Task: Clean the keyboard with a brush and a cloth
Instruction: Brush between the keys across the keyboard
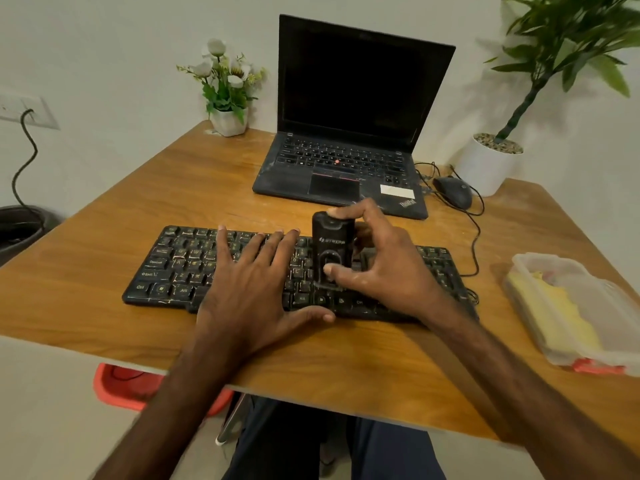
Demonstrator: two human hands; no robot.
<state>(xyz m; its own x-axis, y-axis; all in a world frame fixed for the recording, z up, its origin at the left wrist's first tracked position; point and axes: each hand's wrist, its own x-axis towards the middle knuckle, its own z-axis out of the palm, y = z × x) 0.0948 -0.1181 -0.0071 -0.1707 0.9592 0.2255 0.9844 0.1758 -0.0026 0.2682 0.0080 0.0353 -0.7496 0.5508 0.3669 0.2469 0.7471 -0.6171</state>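
Observation:
A black keyboard [173, 268] lies across the middle of the wooden desk [104, 237]. My left hand [256, 282] rests flat on its left half with fingers spread, thumb at the front edge. My right hand [377, 265] grips a black block-shaped brush [331, 247], which stands upright on the keys right of centre; the thumb is on the brush's front and a finger on its top. A yellow cloth [561, 313] lies inside a clear plastic box [609, 341] at the desk's right edge.
An open black laptop [349, 133] stands behind the keyboard. A black mouse [453, 192] with its cable lies to the laptop's right. White flower pot [228, 121] at the back left, a large white plant pot [485, 168] at the back right. Red stool [117, 386] below the desk.

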